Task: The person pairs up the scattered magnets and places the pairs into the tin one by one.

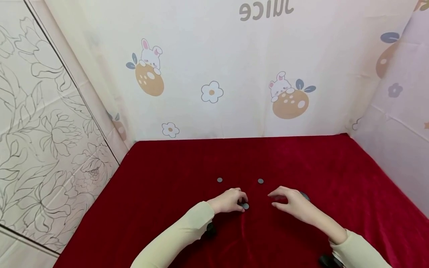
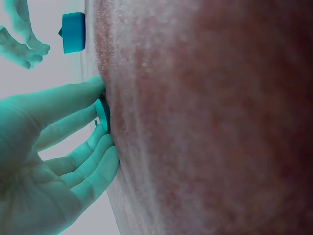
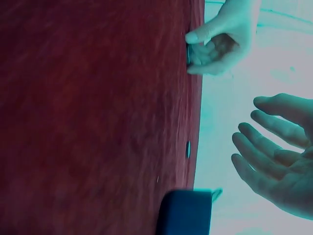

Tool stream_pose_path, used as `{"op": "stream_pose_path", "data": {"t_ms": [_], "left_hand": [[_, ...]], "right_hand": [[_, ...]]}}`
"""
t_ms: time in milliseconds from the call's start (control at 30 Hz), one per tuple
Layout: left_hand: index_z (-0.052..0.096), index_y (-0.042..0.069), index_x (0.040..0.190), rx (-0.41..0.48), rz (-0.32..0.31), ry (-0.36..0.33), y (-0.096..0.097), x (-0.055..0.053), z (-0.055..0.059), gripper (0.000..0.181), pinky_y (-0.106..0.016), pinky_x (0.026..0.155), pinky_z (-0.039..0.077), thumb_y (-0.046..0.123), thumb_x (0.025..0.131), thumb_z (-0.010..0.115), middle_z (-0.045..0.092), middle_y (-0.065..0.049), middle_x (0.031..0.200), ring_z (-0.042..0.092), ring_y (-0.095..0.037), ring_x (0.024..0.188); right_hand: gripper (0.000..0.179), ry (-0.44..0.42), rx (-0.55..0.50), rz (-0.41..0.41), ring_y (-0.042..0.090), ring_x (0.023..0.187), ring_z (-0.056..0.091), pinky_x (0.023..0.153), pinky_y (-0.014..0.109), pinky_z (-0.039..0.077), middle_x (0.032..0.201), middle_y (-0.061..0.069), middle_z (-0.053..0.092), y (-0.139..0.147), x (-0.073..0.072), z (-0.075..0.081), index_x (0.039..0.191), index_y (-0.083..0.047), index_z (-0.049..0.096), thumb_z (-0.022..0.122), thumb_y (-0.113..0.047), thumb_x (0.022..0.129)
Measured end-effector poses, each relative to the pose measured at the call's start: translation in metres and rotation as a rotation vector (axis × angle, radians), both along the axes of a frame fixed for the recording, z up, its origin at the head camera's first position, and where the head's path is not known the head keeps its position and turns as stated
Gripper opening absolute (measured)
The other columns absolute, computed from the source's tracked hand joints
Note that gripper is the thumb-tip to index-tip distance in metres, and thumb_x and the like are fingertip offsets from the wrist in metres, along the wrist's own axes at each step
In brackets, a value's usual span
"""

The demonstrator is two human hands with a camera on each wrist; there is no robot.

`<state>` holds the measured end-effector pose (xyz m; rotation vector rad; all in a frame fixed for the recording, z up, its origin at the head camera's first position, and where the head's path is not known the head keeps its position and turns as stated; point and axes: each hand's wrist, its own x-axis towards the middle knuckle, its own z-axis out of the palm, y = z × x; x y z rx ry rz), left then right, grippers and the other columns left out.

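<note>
On the red, velvety cloth-covered counter [image 1: 161, 175], the right hand [image 1: 294, 203] hovers wide, holding nothing; the left hand [image 1: 228, 200] curls narrowly round a flat, round, grey disc [image 1: 246, 206]. Gripping or placing it seems underway, calling for careful edge contact.

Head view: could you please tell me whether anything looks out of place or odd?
Yes, the lettering at the top of the backdrop looks odd because it reads backwards, as if mirrored. Nothing looks spilled on the red cloth.
</note>
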<state>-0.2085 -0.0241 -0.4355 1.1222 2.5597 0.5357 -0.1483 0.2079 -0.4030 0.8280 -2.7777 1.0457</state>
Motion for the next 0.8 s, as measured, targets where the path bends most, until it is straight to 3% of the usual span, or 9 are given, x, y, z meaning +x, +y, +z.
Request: {"op": "stream_pose_path", "data": {"t_ms": [367, 600, 800], "left_hand": [[0.068, 0.011, 0.098, -0.01, -0.044, 0.093, 0.004, 0.001, 0.0, 0.022, -0.01, 0.061, 0.038, 0.019, 0.078, 0.067, 0.056, 0.004, 0.084, 0.047, -0.002, 0.07], [0.07, 0.011, 0.092, -0.011, -0.066, 0.081, 0.005, -0.004, 0.003, 0.018, -0.009, 0.056, 0.038, 0.018, 0.077, 0.069, 0.063, 0.006, 0.078, 0.049, 0.001, 0.062], [0.071, 0.011, 0.09, -0.006, -0.082, 0.036, 0.008, -0.007, 0.002, 0.015, -0.011, 0.052, 0.037, 0.018, 0.076, 0.07, 0.057, 0.008, 0.065, 0.046, 0.0, 0.055]], "right_hand": [[0.025, 0.197, -0.035, -0.11, 0.01, 0.077, 0.058, 0.063, 0.023, 0.047, 0.087, -0.001, 0.059, 0.03, 0.007, -0.008, 0.092, -0.008, 0.064, 0.069, 0.003, 0.07], [0.027, 0.229, 0.002, -0.168, 0.009, 0.078, 0.054, 0.063, 0.017, 0.043, 0.091, -0.002, 0.057, 0.044, 0.007, -0.007, 0.093, -0.012, 0.064, 0.073, -0.004, 0.069], [0.027, 0.192, 0.015, -0.195, 0.011, 0.083, 0.053, 0.068, 0.015, 0.041, 0.093, 0.0, 0.058, 0.054, 0.01, -0.007, 0.096, -0.009, 0.064, 0.074, -0.012, 0.07]]}}
